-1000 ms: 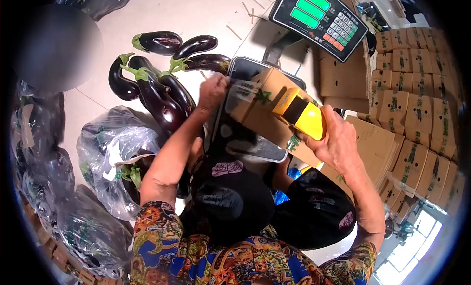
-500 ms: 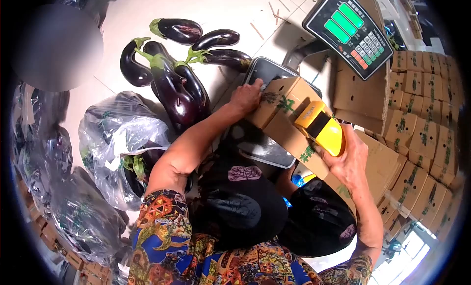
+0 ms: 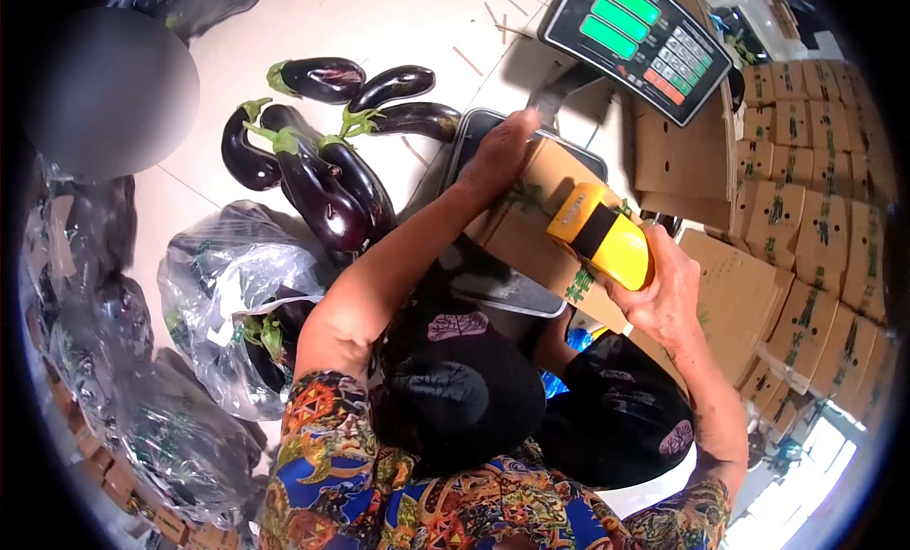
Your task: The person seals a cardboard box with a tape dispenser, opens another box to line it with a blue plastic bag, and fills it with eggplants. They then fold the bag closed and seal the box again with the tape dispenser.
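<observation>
A long cardboard box [image 3: 540, 242] with green print rests on the black platform of the scale [image 3: 517, 289]. My left hand [image 3: 500, 150] is closed over the far end of the box, with its fingertips partly hidden at the edge. My right hand [image 3: 664, 289] grips a yellow tape dispenser [image 3: 621, 252] with a black band, its front against the top of the box. Beyond the platform, the tilted display [image 3: 635, 38] shows green panels and a keypad.
Several eggplants [image 3: 332, 214] lie on the white floor at the left. A clear plastic bag [image 3: 223, 294] with more eggplants stands nearer my left arm. Flat cardboard [image 3: 730, 285] is at the right, before stacked cartons [image 3: 825, 228]. Plastic bags [image 3: 85, 294] line the far left.
My left hand has slid further along the box's far end, toward the display post. The tape dispenser in my right hand stays on the box. The view has shifted slightly.
</observation>
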Motion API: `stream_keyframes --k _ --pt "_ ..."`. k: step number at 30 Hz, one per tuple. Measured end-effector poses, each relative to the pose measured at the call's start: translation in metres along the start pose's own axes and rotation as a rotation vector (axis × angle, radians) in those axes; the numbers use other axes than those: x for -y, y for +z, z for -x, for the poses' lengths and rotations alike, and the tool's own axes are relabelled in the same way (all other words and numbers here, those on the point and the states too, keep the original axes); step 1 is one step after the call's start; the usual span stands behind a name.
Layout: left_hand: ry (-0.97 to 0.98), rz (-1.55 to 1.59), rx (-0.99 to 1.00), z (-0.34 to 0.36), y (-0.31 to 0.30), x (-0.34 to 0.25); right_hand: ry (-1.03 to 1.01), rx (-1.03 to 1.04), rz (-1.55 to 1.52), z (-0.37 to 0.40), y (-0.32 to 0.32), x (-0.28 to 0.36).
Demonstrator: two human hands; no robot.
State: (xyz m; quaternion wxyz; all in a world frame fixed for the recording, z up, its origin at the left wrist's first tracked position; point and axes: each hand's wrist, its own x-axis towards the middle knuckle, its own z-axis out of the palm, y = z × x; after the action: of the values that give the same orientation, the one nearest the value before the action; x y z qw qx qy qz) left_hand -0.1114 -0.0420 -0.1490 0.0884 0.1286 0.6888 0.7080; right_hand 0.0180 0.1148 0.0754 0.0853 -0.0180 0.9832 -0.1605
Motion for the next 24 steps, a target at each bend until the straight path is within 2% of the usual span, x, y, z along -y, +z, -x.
stream_keyframes --k 2,3,4,6,9,10,13,16,20,24 --pt "-0.003 -0.094 0.036 0.0 0.003 -0.052 -0.01 -0.008 0.004 -0.001 0.0 -0.001" --pt "0.407 -0.513 -0.076 0.004 0.012 -0.059 -0.038 -0.028 -0.018 -0.002 -0.002 -0.001" --pt "0.22 -0.631 -0.031 0.003 0.019 -0.065 -0.026 -0.024 -0.026 -0.002 -0.003 0.001" --pt "0.056 -0.753 0.013 0.009 0.025 -0.085 -0.018 -0.014 -0.012 -0.003 -0.001 -0.004" --pt "0.135 -0.914 0.046 0.009 0.019 -0.087 -0.088 -0.011 0.014 -0.007 -0.005 -0.011" --pt "0.073 -0.918 0.045 0.01 0.019 -0.092 -0.13 -0.01 -0.001 -0.004 -0.008 -0.016" --pt "-0.026 -1.021 0.158 0.01 0.015 -0.108 -0.077 0.027 0.036 0.022 -0.018 -0.049" --pt "-0.139 -1.108 0.183 0.007 0.019 -0.11 0.021 0.035 -0.002 0.061 -0.036 -0.082" --pt "-0.121 -1.135 0.173 0.008 0.019 -0.11 0.107 -0.012 -0.094 0.106 -0.022 -0.139" --pt "-0.061 -1.151 0.152 0.008 0.016 -0.106 0.179 -0.014 -0.196 0.126 0.0 -0.159"
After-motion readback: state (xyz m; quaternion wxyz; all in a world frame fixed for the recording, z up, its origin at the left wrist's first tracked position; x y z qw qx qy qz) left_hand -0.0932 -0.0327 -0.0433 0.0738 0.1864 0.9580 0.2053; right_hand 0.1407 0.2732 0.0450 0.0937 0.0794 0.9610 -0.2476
